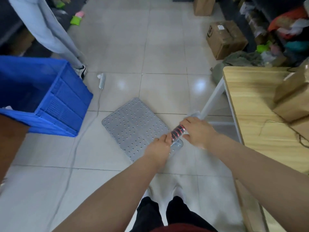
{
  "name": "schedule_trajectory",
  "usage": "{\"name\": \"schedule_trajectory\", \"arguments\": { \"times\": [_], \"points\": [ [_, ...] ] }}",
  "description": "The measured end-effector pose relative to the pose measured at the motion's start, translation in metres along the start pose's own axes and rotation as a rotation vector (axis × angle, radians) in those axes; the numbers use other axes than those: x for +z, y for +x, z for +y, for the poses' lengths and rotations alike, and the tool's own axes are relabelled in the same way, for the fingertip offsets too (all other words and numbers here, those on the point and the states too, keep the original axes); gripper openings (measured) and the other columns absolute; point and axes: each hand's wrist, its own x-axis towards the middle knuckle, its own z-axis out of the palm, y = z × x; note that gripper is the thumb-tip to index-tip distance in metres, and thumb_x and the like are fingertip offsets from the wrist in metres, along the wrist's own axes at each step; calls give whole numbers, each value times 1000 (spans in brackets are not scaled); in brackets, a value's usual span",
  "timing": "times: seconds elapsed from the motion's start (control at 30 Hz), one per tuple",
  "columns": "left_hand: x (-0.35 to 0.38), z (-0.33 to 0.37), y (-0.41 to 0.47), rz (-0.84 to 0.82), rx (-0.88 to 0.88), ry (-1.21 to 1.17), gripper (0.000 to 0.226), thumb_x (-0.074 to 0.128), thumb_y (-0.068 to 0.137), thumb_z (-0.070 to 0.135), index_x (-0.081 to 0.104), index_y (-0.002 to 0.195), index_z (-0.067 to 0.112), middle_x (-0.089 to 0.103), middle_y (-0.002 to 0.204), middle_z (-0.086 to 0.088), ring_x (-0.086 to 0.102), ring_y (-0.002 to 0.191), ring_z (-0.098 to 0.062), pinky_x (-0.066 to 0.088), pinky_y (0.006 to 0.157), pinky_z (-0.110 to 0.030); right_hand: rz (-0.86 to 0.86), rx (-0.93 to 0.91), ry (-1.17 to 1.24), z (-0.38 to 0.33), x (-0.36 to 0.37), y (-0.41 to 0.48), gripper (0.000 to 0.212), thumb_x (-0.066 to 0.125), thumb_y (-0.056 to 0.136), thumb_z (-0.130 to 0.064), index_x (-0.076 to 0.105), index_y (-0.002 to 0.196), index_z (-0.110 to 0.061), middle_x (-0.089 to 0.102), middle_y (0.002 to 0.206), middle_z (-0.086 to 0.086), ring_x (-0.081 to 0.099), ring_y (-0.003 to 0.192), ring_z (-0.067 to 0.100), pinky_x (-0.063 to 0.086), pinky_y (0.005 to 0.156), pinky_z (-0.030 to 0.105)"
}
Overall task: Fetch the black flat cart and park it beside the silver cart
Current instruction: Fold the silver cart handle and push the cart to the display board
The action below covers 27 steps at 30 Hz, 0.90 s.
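Observation:
A flat cart with a silver-grey perforated deck [135,126] sits on the tiled floor just ahead of my feet. Its handle bar [178,132] has a black grip wound with red. My left hand [158,148] is closed around the near end of that bar. My right hand [197,131] wraps the far end, close to the white table leg [211,99]. No black flat cart is in view.
A blue plastic crate [55,99] stands to the left. On the right is a wooden table [250,104] with cardboard boxes. More boxes [225,39] and cluttered shelves lie at the back right. Another person's grey-trousered leg [50,30] stands at the back left. A cable [73,148] runs along the floor.

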Motion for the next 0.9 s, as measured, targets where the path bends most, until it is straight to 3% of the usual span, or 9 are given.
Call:
{"name": "schedule_trajectory", "arguments": {
  "times": [0.13,0.3,0.43,0.5,0.6,0.7,0.9],
  "points": [
    [11,0,-16,10,-36,4,87,57,83,0,7,153,9,30,150,-11,43,123,-35,43,98,-45,0,-118,-37,3,16,11,43,51,90,-35,45,129,-17,47,133,4,43,123,25,40,94,41],
    [19,-17,-37,49,-113,-34,85,57,82,1,13,152,14,32,149,-8,44,123,-33,44,98,-45,-40,-217,-44,0,32,19,43,49,90,-45,47,125,-19,52,128,3,47,118,24,40,95,40],
    [29,-28,-52,33,-258,29,81,54,85,6,10,152,18,37,145,-9,43,124,-32,43,94,-45,-55,-272,-29,-15,44,19,34,41,94,-44,47,118,-20,58,119,3,51,110,24,40,92,41],
    [35,-35,-59,9,-339,29,82,53,85,10,6,152,22,37,145,-8,41,126,-32,39,99,-49,-99,-282,-2,-23,49,19,35,38,95,-45,45,120,-22,57,119,3,50,111,25,37,96,44],
    [45,-41,-68,-51,-452,-45,81,54,88,24,3,151,29,33,145,-6,37,127,-33,33,102,-63,-191,-289,51,-33,56,17,36,36,94,-50,42,121,-27,57,118,2,49,113,24,31,103,49],
    [55,-47,-73,-9,-520,-92,69,45,92,45,8,148,31,30,144,-4,36,126,-30,30,100,-67,-215,-287,101,-43,63,14,37,37,92,-55,42,121,-32,57,113,0,50,110,23,30,102,50],
    [55,-79,-80,-4,-482,-10,80,59,87,23,6,145,29,22,145,-7,32,128,-32,32,98,-67,-153,-203,142,-72,69,14,34,36,92,-57,43,118,-35,57,106,-3,51,104,21,34,93,44]
  ]
}}
